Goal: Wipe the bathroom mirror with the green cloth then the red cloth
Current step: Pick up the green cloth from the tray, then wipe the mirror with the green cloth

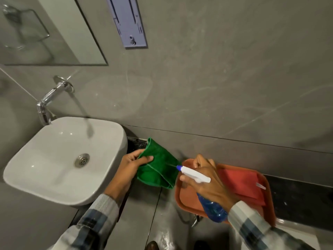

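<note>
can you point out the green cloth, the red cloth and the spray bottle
green cloth (158,170): head view, on the middle of the folded fabric.
red cloth (241,184): head view, on its flat centre, in the tray.
spray bottle (195,175): head view, on the white trigger head.

A person's left hand (126,168) grips a folded green cloth (158,170) beside a white sink (59,159), while the right hand (210,179) aims a blue spray bottle (203,188), its white nozzle nearly touching the cloth. A red cloth (243,183) lies in an orange tray (182,201) on the dark counter (297,197). A mirror (45,31) hangs on the grey wall above the tap (48,101).
</note>
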